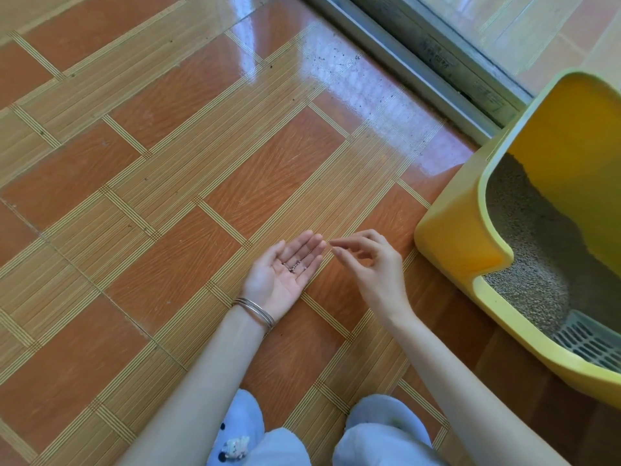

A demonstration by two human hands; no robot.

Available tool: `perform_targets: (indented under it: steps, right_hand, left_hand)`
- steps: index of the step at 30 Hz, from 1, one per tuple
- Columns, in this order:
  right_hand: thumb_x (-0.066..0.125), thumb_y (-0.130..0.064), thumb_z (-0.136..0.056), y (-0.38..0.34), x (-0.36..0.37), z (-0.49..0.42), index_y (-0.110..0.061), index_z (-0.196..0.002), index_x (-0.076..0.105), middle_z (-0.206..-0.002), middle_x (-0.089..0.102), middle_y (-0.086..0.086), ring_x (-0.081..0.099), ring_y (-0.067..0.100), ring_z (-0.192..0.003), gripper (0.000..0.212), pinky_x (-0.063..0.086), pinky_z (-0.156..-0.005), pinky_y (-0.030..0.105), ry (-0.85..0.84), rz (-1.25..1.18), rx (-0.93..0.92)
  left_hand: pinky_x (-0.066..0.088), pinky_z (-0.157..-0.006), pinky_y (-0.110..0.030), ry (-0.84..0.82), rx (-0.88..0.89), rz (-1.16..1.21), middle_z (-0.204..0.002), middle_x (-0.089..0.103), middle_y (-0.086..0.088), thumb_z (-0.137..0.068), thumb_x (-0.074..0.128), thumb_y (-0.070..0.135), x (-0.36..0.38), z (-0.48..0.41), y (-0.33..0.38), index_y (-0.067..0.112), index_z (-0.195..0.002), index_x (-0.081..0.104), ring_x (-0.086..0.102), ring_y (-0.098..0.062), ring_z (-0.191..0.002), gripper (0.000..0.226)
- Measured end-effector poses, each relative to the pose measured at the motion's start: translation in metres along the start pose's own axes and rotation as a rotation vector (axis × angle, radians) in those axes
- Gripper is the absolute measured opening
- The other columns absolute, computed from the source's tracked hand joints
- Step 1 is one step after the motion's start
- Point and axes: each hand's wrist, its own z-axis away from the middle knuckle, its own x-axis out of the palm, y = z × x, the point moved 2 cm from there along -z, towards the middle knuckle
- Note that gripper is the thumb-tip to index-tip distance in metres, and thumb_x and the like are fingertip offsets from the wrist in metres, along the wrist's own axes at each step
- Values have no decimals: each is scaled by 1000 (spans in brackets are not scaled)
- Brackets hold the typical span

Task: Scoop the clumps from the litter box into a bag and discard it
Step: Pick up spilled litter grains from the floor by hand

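A yellow litter box (453, 243) stands on the floor at the right, filled with grey litter (534, 257). A pale slotted grate (586, 338) lies at its near end. My left hand (285, 274) is held palm up over the floor tiles, fingers flat, with several small litter grains (295, 265) resting on the palm. My right hand (369, 264) hovers just right of it, palm down, fingers loosely curled and apart, fingertips near the left fingertips. No bag or scoop is in view.
Glossy orange and tan floor tiles (168, 163) spread to the left and ahead. A sliding-door track (420, 62) runs diagonally along the top right, with dark specks scattered beside it. My knees in light blue trousers (379, 432) are at the bottom.
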Motion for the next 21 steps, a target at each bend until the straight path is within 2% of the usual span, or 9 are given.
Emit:
perform_targets:
  steps: [6,9,12,21]
  right_hand:
    - [70,-17,-81,38,-23,-1,-20,-93,72,-88,60,-3,56,14,-85,12,50,-73,28,20,119,30]
    - [73,-15,-78,51,-30,2,-18,-94,71,-90,59,-1,56,15,-89,17,50,-78,28,4,159,8]
    - [75,-15,-75,57,-30,4,-16,-95,72,-91,58,-1,54,16,-91,21,50,-80,29,-27,208,-22]
    - [76,-24,-73,48,-13,-11,-21,-91,73,-85,55,-8,51,14,-83,18,47,-73,34,-14,281,-124]
  left_hand:
    - [48,-93,-40,1,-6,-11,-115,64,-19,-97,36,19,-2,0,2,-5,-106,64,62,-29,-109,38]
    - [49,-92,-39,1,-2,-22,-114,65,-18,-97,36,19,-1,1,2,-4,-105,65,63,-28,-106,38]
    - [50,-91,-38,-1,1,-33,-113,65,-18,-97,36,19,-1,2,1,-4,-105,65,63,-28,-106,38]
    - [50,-91,-37,-1,-12,-30,-115,64,-19,-97,35,19,0,1,1,-4,-106,65,62,-28,-108,39]
